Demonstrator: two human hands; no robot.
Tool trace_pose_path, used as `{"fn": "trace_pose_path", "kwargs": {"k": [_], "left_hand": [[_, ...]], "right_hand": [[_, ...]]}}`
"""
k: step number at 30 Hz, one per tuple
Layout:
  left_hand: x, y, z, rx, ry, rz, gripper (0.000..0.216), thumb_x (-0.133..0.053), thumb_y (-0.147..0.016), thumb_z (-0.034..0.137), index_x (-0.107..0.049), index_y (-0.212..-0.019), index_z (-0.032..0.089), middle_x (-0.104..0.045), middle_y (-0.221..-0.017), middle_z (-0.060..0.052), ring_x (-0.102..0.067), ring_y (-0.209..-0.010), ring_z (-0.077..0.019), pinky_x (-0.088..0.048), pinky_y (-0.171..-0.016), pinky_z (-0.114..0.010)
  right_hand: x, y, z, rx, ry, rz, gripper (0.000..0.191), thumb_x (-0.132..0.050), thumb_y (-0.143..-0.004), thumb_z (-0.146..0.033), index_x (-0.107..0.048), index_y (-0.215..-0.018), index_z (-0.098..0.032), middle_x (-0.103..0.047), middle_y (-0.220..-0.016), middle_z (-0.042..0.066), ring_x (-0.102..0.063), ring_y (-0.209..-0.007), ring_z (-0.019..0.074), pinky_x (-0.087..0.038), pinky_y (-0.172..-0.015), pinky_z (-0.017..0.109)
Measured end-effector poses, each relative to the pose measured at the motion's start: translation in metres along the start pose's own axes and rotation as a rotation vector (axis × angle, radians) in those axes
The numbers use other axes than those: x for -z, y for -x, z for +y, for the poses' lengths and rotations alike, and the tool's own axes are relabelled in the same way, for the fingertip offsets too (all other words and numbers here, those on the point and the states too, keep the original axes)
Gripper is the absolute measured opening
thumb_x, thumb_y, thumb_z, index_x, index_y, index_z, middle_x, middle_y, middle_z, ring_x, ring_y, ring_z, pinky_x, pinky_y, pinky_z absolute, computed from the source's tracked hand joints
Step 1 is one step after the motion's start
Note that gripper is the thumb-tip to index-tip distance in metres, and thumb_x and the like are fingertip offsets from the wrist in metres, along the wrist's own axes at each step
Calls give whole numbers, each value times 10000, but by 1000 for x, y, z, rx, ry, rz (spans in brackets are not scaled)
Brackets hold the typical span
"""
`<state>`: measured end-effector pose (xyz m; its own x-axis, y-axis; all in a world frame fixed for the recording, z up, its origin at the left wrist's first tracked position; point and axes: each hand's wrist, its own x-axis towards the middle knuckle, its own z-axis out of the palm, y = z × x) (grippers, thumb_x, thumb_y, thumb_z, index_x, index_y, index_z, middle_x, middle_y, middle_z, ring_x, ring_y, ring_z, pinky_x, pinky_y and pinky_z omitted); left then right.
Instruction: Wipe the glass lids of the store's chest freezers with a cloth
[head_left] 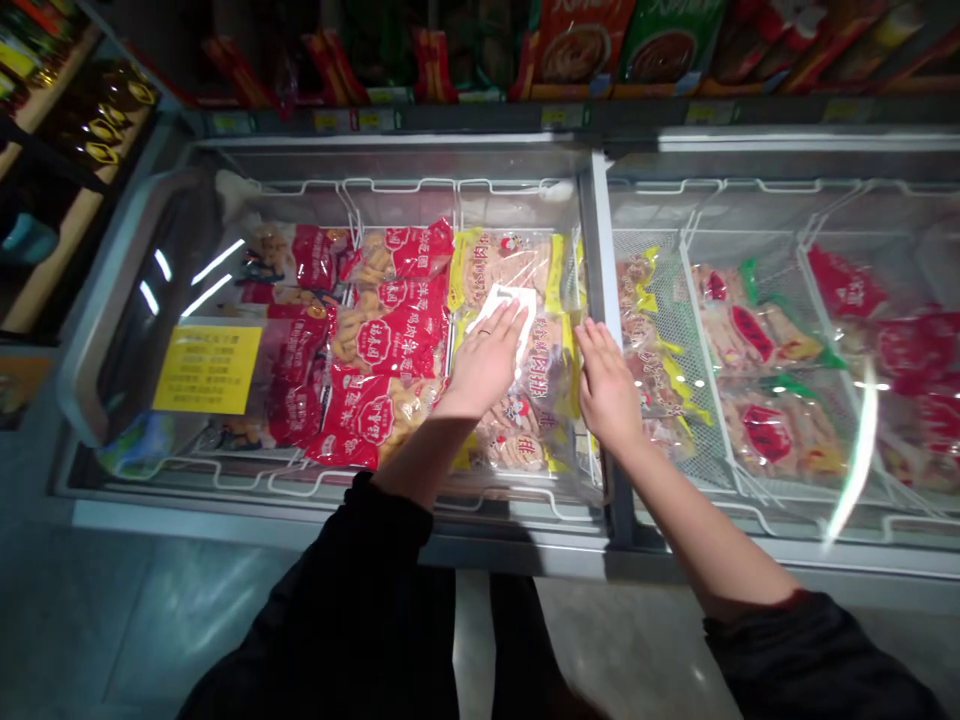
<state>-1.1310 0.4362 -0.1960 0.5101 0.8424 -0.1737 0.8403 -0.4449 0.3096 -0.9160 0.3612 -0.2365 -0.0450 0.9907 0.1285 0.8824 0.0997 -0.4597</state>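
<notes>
My left hand (487, 360) holds a white cloth (516, 296) down against the sliding glass lid (405, 200) of a chest freezer, its fingers extended over it. A dark mark shows near the cloth's top edge. Beneath the glass lie yellow-edged bags of frozen meat patties (510, 262) and red bags of frozen snacks (382, 340). To the right, my right hand (609, 388) rests with straight fingers against the edge of the lid, beside the freezer's grey middle frame (604, 250). It holds nothing that I can see.
Bags of frozen food (757, 335) sit in wire baskets in the right half of the freezer. A yellow notice (210, 368) is on the left glass near a curved grey handle (112, 310). Shelves with boxed packets (577, 45) run behind. Bottles (112, 115) stand at far left.
</notes>
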Motion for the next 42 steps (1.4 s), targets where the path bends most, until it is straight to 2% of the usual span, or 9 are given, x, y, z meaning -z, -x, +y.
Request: {"fn": "trace_pose_path", "kwargs": {"k": [5, 9, 13, 18, 23, 29, 34, 38, 42], "left_hand": [[7, 23, -25, 145, 6, 35, 674, -356, -1058, 77, -324, -1730, 110, -321, -1813, -106, -255, -1697, -237, -259, -1397, -420], [0, 51, -18, 174, 6, -22, 662, -396, -1076, 118, -340, -1733, 165, -314, -1813, -64, -260, -1695, -219, -271, -1399, -415], [-1, 40, -18, 61, 26, -22, 682, -395, -1059, 95, -348, -1732, 197, -309, -1814, -38, -262, -1693, -190, -264, -1399, -397], [14, 22, -59, 64, 31, 26, 772, -373, -1005, 15, -288, -1751, 194, -305, -1821, -63, -254, -1696, -218, -276, -1391, -438], [8, 65, -77, 150, 8, 37, 776, -421, -1030, 60, -264, -1761, 265, -354, -1797, -28, -305, -1678, -212, -304, -1384, -430], [-1, 67, -65, 38, -28, 35, 700, -374, -1052, 80, -347, -1736, 225, -339, -1797, -15, -280, -1681, -174, -255, -1397, -372], [18, 41, -93, 55, -4, -13, 709, -391, -1045, 79, -332, -1739, 216, -307, -1815, -17, -260, -1689, -171, -247, -1398, -359], [23, 72, -113, 93, -38, 51, 731, -431, -1026, 72, -322, -1738, 194, -318, -1811, -50, -273, -1688, -198, -263, -1395, -374], [13, 94, -105, -23, -10, 53, 712, -440, -1006, 53, -370, -1711, 124, -367, -1781, -117, -295, -1682, -242, -309, -1383, -437]], "right_hand": [[-2, -5, -20, -44, 22, 7, 664, -372, -1072, -194, -362, -1736, -215, -413, -1768, 73, -333, -1663, 282, -321, -1372, 574], [-15, -13, -51, -34, -1, -21, 638, -343, -1102, -241, -352, -1738, -183, -404, -1770, 101, -320, -1669, 280, -318, -1370, 568], [-30, -19, -77, -36, -4, -46, 618, -320, -1117, -277, -402, -1711, -132, -443, -1745, 137, -341, -1661, 287, -321, -1368, 555], [-42, -25, -96, 13, 38, -88, 633, -314, -1129, -346, -365, -1731, -157, -417, -1761, 116, -329, -1667, 288, -299, -1369, 575], [-49, -31, -113, -5, 23, -110, 645, -297, -1129, -364, -349, -1737, -155, -405, -1768, 114, -331, -1667, 285, -279, -1376, 564], [-52, -30, -118, 12, 44, -162, 641, -285, -1127, -353, -380, -1719, -126, -389, -1774, 110, -296, -1679, 261, -247, -1389, 529], [-52, -28, -119, 54, 84, -166, 642, -342, -1112, -336, -353, -1734, -177, -388, -1774, 76, -284, -1682, 248, -257, -1386, 540], [-52, -27, -123, 111, 92, -187, 632, -353, -1108, -319, -379, -1723, -172, -402, -1765, 76, -310, -1673, 255, -270, -1382, 543], [-53, -27, -122, 131, 79, -210, 646, -366, -1104, -323, -351, -1737, -195, -419, -1756, 75, -336, -1664, 271, -297, -1367, 569]]}}
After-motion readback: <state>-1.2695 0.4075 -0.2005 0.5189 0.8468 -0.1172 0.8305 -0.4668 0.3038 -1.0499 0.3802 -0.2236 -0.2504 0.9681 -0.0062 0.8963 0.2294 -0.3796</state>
